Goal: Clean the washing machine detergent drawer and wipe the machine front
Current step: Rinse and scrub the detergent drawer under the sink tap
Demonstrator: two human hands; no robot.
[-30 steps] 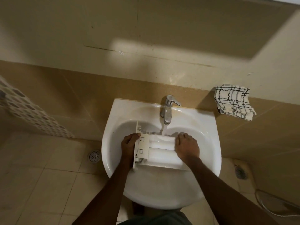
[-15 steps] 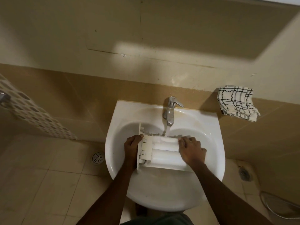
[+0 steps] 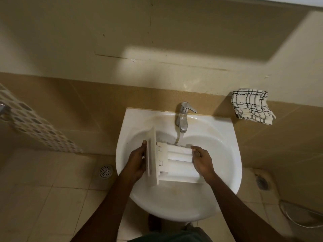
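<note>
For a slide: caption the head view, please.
Left hand and right hand hold the drawer under the running tap in the sink.

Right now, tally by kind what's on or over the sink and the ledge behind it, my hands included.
2 hands: left hand, right hand
1 detergent drawer
1 sink
1 tap
1 checked cloth
Total: 6

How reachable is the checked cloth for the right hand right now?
Probably yes, once freed. The right hand grips the back of the detergent drawer; the checked cloth lies on the ledge on that side, with nothing between. The left hand holds the drawer's front, so letting go looks safe.
</note>
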